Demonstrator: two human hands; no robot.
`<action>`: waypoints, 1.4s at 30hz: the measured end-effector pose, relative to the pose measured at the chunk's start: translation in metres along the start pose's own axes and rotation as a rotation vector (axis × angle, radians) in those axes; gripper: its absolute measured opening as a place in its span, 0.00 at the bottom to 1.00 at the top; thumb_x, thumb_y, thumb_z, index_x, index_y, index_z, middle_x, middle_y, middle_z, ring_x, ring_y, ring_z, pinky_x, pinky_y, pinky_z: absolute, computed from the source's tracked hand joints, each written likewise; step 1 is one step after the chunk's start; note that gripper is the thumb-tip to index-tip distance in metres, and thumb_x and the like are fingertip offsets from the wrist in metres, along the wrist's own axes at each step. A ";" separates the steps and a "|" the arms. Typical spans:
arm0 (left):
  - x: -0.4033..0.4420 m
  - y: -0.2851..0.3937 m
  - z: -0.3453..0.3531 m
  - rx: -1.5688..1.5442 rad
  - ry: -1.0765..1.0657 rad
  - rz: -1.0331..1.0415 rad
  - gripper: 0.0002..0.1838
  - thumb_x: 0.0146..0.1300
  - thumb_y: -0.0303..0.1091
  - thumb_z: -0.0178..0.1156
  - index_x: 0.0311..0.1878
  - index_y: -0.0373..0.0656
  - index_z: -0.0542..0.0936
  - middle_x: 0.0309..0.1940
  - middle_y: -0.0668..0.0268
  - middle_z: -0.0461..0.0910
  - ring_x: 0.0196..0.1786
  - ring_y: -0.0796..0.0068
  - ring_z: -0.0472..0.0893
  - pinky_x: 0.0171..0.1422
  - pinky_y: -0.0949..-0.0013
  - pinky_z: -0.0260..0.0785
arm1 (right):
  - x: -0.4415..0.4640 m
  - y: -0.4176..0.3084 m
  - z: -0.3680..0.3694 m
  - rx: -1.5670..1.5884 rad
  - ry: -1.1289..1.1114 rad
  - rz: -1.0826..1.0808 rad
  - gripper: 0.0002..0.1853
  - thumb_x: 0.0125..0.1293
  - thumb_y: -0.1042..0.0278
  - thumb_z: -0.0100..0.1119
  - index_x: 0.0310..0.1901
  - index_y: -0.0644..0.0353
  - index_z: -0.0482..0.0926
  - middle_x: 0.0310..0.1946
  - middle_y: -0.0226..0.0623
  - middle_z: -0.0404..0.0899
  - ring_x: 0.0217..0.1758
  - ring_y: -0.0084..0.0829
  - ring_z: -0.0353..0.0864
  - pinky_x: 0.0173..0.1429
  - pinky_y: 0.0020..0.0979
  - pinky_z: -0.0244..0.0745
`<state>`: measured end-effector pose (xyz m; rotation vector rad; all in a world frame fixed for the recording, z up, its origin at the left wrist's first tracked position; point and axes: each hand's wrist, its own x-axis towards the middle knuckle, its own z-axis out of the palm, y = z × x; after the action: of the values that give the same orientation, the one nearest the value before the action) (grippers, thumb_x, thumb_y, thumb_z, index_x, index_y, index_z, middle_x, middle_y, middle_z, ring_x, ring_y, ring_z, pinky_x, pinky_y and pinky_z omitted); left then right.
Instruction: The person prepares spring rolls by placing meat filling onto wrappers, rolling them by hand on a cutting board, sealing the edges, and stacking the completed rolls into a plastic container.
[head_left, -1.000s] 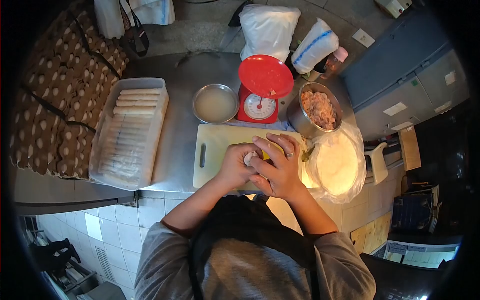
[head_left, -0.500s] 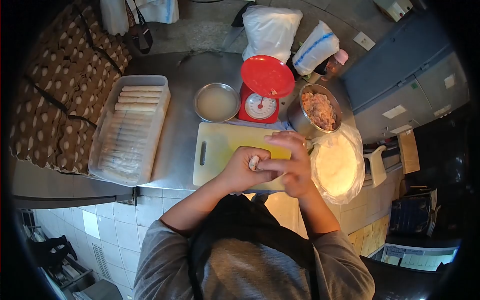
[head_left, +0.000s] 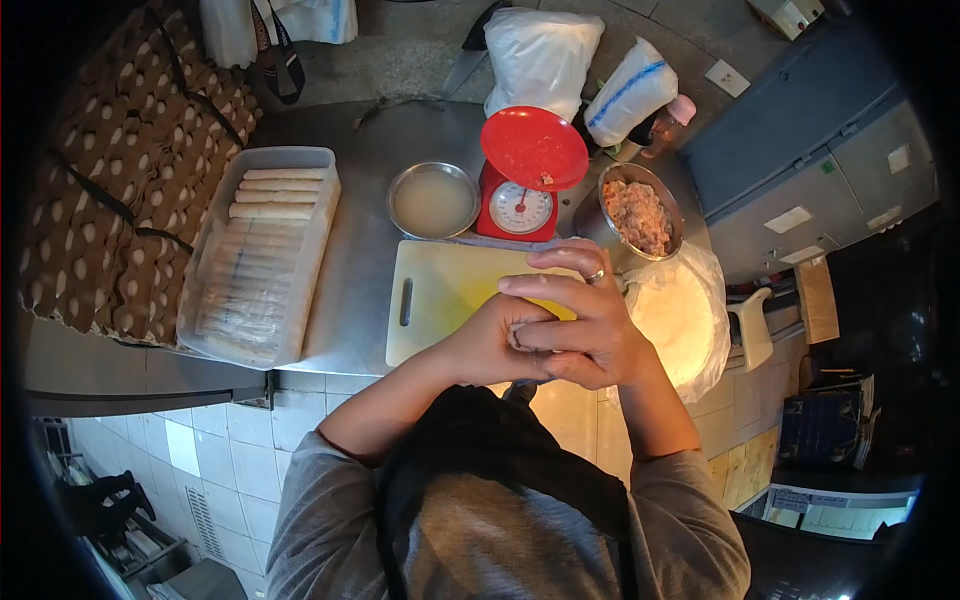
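Observation:
My left hand [head_left: 492, 340] is closed in a fist above the near edge of a yellow-white cutting board [head_left: 430, 280]. What it holds, if anything, is hidden by my right fingers. My right hand [head_left: 590, 325], with a ring on one finger, lies against the left fist. Its lower fingers touch the left hand, while the upper fingers stretch out, spread apart. Beyond the hands stand a red kitchen scale [head_left: 520, 210] and a metal bowl of cloudy liquid [head_left: 434, 200]. To the right are a metal pot of orange-pink minced filling [head_left: 640, 215] and round pale wrappers in plastic [head_left: 675, 320].
A plastic container [head_left: 325, 220] of pale rolls stands at the left of the steel counter [head_left: 355, 210]. Stacked egg trays [head_left: 130, 190] rise beyond it. White plastic bags [head_left: 540, 60] sit at the back, and a grey cabinet [head_left: 800, 150] stands at the right.
My right hand has come closer over the left fist, its fingers straighter. The small whitish piece that showed at the top of the left fist is now covered.

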<state>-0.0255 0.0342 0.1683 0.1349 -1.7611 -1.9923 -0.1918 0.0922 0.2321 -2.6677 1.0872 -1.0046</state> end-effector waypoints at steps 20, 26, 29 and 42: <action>0.015 -0.057 -0.011 -0.664 1.074 -0.064 0.20 0.55 0.21 0.64 0.51 0.44 0.71 0.44 0.65 0.73 0.48 0.74 0.73 0.56 0.70 0.63 | -0.102 0.029 0.098 0.039 -0.253 0.914 0.33 0.45 0.66 0.69 0.56 0.58 0.71 0.51 0.43 0.75 0.56 0.44 0.73 0.58 0.44 0.64; -0.054 -0.153 -0.042 0.267 1.090 -0.158 0.26 0.58 0.20 0.59 0.62 0.39 0.72 0.58 0.61 0.75 0.59 0.69 0.75 0.64 0.68 0.64 | -0.142 0.049 0.106 -0.310 -0.161 0.699 0.25 0.44 0.71 0.69 0.49 0.56 0.77 0.43 0.39 0.76 0.48 0.41 0.76 0.52 0.42 0.66; -0.073 -0.154 -0.040 0.457 1.040 -0.263 0.16 0.59 0.20 0.60 0.52 0.37 0.80 0.46 0.61 0.83 0.46 0.72 0.82 0.53 0.71 0.72 | -0.143 0.053 0.107 -0.122 -0.171 0.618 0.20 0.46 0.73 0.67 0.46 0.58 0.80 0.40 0.37 0.76 0.46 0.40 0.76 0.50 0.40 0.68; -0.043 -0.148 -0.018 0.833 1.104 -0.308 0.09 0.55 0.28 0.67 0.38 0.36 0.85 0.31 0.53 0.83 0.33 0.61 0.83 0.39 0.67 0.74 | -0.151 0.064 0.116 -0.082 -0.201 0.569 0.20 0.49 0.76 0.67 0.47 0.62 0.79 0.40 0.42 0.76 0.45 0.47 0.76 0.51 0.42 0.73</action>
<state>-0.0223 0.0450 0.0137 1.4970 -1.6280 -0.8025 -0.2393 0.1257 0.0396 -2.2243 1.7179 -0.5809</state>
